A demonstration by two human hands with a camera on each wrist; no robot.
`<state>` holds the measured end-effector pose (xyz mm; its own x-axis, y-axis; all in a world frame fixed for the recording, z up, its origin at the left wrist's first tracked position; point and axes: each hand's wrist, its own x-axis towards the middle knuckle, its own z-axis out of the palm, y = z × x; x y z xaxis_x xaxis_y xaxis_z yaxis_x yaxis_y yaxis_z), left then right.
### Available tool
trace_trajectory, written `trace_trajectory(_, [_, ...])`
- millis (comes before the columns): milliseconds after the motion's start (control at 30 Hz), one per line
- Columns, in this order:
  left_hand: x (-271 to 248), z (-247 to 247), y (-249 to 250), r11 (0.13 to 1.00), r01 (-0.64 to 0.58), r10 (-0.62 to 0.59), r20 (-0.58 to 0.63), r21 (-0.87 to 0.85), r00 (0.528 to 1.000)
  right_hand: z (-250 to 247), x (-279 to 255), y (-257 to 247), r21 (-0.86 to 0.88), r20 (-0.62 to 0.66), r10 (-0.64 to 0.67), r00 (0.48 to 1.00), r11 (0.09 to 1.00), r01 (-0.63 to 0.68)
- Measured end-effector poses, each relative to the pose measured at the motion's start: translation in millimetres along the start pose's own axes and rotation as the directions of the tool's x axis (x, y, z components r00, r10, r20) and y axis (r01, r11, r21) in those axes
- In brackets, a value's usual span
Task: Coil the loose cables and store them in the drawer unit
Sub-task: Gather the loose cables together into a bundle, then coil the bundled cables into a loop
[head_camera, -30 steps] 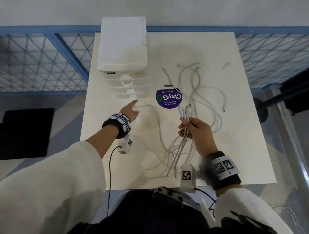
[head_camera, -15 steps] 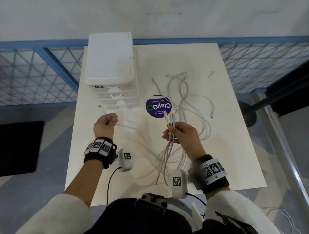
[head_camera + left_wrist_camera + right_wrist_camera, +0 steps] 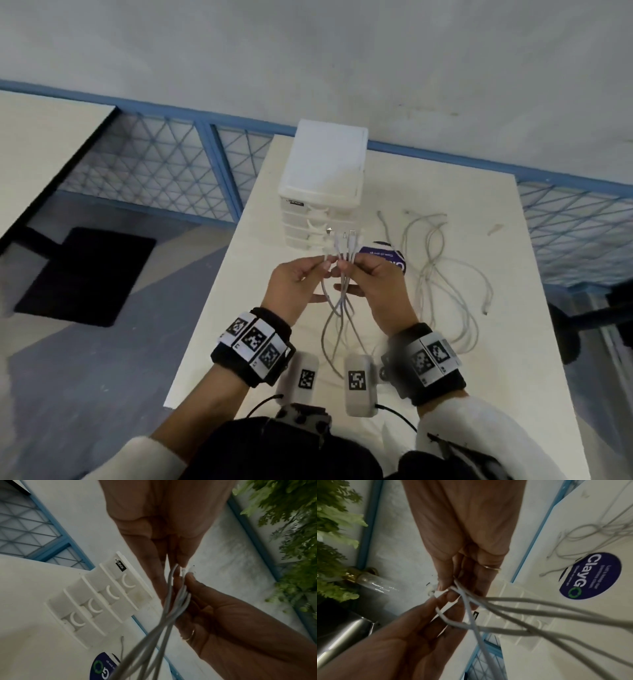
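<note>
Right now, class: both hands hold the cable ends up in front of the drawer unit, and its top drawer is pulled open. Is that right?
Not quite. Both the left hand and right hand do hold the cable ends before the drawer unit, but its top drawer is closed. The left wrist view shows all four drawers pushed in flush.

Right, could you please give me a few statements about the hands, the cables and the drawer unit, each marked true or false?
1. The right hand holds a bunch of white cables with their connector ends up. True.
2. The left hand rests flat on the table. False: it pinches a cable end beside the bunch.
3. A drawer of the white drawer unit stands pulled out. False: all look shut.
4. More loose cables lie on the table. True.
5. The round purple sticker is on the drawer unit. False: it is on the table.
</note>
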<state>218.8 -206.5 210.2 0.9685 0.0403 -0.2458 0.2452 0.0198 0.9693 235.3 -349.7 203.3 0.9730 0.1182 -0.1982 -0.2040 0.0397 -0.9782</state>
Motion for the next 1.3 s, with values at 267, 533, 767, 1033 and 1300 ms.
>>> trace_trajectory(267, [-1, 2, 3, 0.998, 0.013, -0.014, -0.011, -0.062, 1.0, 16, -2, -4, -0.01, 0.018, -0.021, 1.0, 1.0, 0.021])
trace_trajectory(533, [5, 7, 11, 0.981, -0.032, 0.021, 0.061, 0.192, 0.998, 10, -11, 0, 0.021, -0.007, 0.019, 1.0, 1.0, -0.019])
trace_trajectory(767, [11, 11, 2, 0.994, -0.026, 0.01, 0.142, 0.11, 0.99, 1, -18, -4, 0.085, 0.025, 0.008, 1.0, 0.996, -0.011])
trace_trajectory(1033, [12, 17, 11, 0.99, 0.118, -0.138, 0.37, 0.077, 0.919, 5, -20, -4, -0.076, 0.147, -0.042, 0.988, 0.996, 0.054])
trace_trajectory(1300, [20, 8, 45, 0.994, -0.054, 0.072, 0.195, -0.097, 0.978, 8, -1, -2, -0.237, 0.044, -0.127, 0.991, 0.962, 0.134])
